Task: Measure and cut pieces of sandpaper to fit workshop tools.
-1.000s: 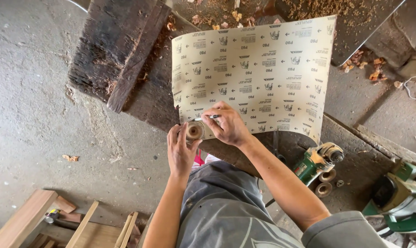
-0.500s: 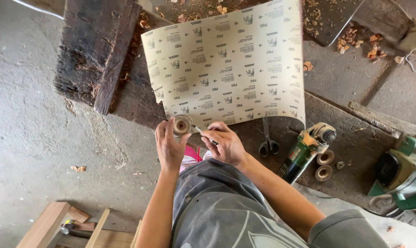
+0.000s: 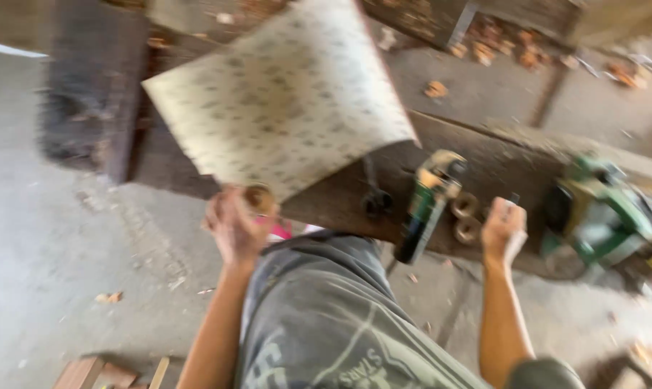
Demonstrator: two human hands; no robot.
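Observation:
My left hand [image 3: 232,229] grips a small round brown disc [image 3: 258,198] at the near edge of a large pale sheet of sandpaper [image 3: 282,101], which lies printed back up and curls over the dark board [image 3: 484,162]. My right hand [image 3: 504,232] is off to the right, away from the sheet, fingers closed around a thin dark pen [image 3: 514,197] whose tip sticks out above them. It hovers beside two round discs [image 3: 465,217] and a green angle grinder [image 3: 428,203]. The view is motion-blurred.
Dark scissors [image 3: 375,199] lie on the board by the grinder. A green power tool [image 3: 598,210] sits at the right. A heavy dark timber block [image 3: 88,101] is at the far left. Wood offcuts [image 3: 106,374] lie on the concrete floor [image 3: 66,252] at bottom left.
My right hand left the disc and sheet and swung right toward the grinder and loose discs. My left hand still holds the disc at the sheet's edge. The view shifted right.

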